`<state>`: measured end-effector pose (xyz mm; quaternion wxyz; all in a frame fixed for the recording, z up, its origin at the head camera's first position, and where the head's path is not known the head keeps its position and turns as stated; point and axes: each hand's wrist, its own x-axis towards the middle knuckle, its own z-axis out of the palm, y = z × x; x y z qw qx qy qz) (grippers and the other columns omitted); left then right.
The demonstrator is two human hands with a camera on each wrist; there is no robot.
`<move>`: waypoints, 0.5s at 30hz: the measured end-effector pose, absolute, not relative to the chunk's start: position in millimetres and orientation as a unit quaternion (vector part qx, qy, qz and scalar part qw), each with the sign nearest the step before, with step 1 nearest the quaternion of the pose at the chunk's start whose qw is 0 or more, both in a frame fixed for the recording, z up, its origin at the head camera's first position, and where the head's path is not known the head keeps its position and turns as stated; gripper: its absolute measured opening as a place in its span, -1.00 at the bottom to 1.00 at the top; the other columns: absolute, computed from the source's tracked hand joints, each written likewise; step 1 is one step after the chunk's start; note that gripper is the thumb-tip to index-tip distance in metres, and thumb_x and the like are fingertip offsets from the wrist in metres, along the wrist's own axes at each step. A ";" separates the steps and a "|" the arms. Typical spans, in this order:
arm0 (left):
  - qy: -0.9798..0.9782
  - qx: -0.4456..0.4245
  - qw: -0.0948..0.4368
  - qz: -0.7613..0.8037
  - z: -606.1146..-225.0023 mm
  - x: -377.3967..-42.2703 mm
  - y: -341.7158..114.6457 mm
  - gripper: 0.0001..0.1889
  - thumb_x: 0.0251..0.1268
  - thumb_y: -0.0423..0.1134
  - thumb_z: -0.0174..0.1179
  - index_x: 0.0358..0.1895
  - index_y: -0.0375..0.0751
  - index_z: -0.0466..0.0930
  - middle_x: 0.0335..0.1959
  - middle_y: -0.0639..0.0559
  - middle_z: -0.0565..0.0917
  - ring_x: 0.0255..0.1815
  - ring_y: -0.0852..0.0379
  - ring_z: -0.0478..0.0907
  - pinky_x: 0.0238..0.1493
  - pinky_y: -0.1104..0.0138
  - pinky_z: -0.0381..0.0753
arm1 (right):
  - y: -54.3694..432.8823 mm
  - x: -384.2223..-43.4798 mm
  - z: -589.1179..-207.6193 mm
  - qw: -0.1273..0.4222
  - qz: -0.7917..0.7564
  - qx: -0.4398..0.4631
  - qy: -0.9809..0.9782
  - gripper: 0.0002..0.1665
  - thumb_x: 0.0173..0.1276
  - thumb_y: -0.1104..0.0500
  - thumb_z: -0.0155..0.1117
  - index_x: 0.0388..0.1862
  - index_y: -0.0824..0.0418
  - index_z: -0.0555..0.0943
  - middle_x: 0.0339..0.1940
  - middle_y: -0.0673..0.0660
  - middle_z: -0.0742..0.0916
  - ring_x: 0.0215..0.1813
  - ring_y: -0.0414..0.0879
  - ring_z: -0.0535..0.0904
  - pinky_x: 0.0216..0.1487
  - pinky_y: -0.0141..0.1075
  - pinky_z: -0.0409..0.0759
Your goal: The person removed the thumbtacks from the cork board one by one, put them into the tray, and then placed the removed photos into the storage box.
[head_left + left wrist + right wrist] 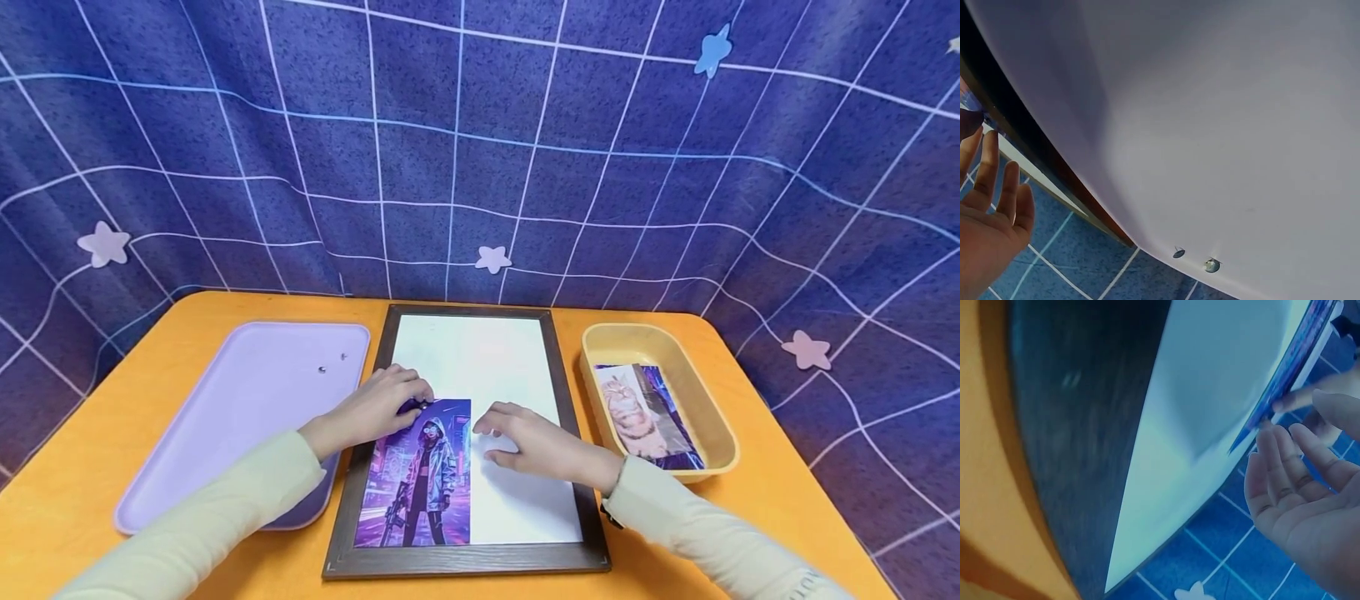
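A printed picture point(416, 492) of a hooded figure in a purple neon city lies on the lower left of a dark-framed white board point(472, 350). At the picture's upper corner, my left hand point(386, 400) bends its fingers and thumb over it and seems to pinch it there. Whether something small sits between those fingertips is hidden. Beside the picture's right edge hovers my right hand point(528, 442), fingers loosely bent and holding nothing. In the right wrist view, this hand point(1310, 487) shows its palm.
Left of the board lies a lilac tray point(247, 400) bearing two small shiny pins, one a round-headed pin point(1212, 265). To the right stands a yellow bin point(705, 417) with several prints, a cat print point(630, 408) on top. A blue curtain point(450, 167) hangs behind the orange table point(795, 517).
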<state>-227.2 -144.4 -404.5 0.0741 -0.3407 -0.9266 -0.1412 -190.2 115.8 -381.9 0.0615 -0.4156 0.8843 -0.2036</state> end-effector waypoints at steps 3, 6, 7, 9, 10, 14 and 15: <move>-0.924 -0.347 0.078 -0.142 -405.1 -228.0 -144.6 -0.81 0.07 -0.27 0.27 -0.20 -0.06 0.61 -0.23 0.10 0.63 -0.11 0.06 0.46 -0.08 0.13 0.40 | 111.2 -187.7 -383.1 0.064 -0.200 -0.424 0.881 -0.65 0.23 0.15 0.24 -0.01 0.21 0.54 -0.07 0.06 0.62 -0.02 -0.13 0.52 0.06 -0.35 0.49; -0.920 -0.355 0.081 -0.143 -406.0 -230.0 -144.9 -0.82 0.06 -0.28 0.28 -0.22 -0.05 0.61 -0.25 0.11 0.63 -0.12 0.08 0.46 -0.09 0.14 0.40 | 107.3 -184.8 -383.4 0.062 -0.189 -0.436 0.878 -0.64 0.23 0.14 0.23 0.01 0.19 0.53 -0.06 0.03 0.61 0.01 -0.15 0.51 0.08 -0.36 0.48; -0.920 -0.357 0.079 -0.143 -405.9 -230.6 -144.9 -0.82 0.06 -0.29 0.28 -0.23 -0.04 0.61 -0.26 0.12 0.63 -0.12 0.08 0.46 -0.09 0.14 0.39 | 106.2 -184.0 -383.6 0.059 -0.183 -0.442 0.876 -0.64 0.23 0.13 0.24 0.01 0.18 0.53 -0.05 0.02 0.61 0.02 -0.16 0.50 0.09 -0.37 0.47; -0.919 -0.361 0.076 -0.143 -405.5 -231.5 -144.9 -0.83 0.06 -0.29 0.27 -0.24 -0.03 0.61 -0.26 0.13 0.63 -0.12 0.10 0.45 -0.08 0.15 0.39 | 104.3 -182.7 -384.8 0.049 -0.169 -0.454 0.873 -0.63 0.22 0.12 0.24 0.01 0.16 0.52 -0.04 0.00 0.60 0.05 -0.16 0.49 0.12 -0.37 0.45; -0.918 -0.363 0.074 -0.143 -405.1 -231.9 -144.7 -0.84 0.07 -0.29 0.27 -0.24 -0.02 0.61 -0.26 0.14 0.63 -0.11 0.10 0.45 -0.08 0.15 0.39 | 103.6 -182.3 -385.9 0.043 -0.161 -0.462 0.871 -0.63 0.22 0.11 0.24 0.01 0.16 0.51 -0.04 -0.01 0.59 0.06 -0.16 0.48 0.13 -0.37 0.44; -0.913 -0.375 0.077 -0.142 -404.0 -233.6 -144.3 -0.85 0.07 -0.29 0.27 -0.25 -0.02 0.62 -0.26 0.15 0.64 -0.12 0.11 0.45 -0.08 0.16 0.39 | 100.2 -180.7 -389.1 0.017 -0.132 -0.488 0.862 -0.62 0.19 0.10 0.26 -0.01 0.14 0.51 -0.05 -0.03 0.59 0.04 -0.19 0.48 0.14 -0.41 0.42; -0.912 -0.378 0.079 -0.141 -404.0 -234.1 -144.1 -0.85 0.07 -0.29 0.27 -0.25 -0.02 0.62 -0.26 0.15 0.64 -0.12 0.11 0.45 -0.08 0.16 0.39 | 99.4 -180.2 -389.7 0.011 -0.126 -0.494 0.860 -0.62 0.18 0.10 0.27 -0.02 0.14 0.52 -0.06 -0.04 0.59 0.03 -0.20 0.48 0.13 -0.43 0.42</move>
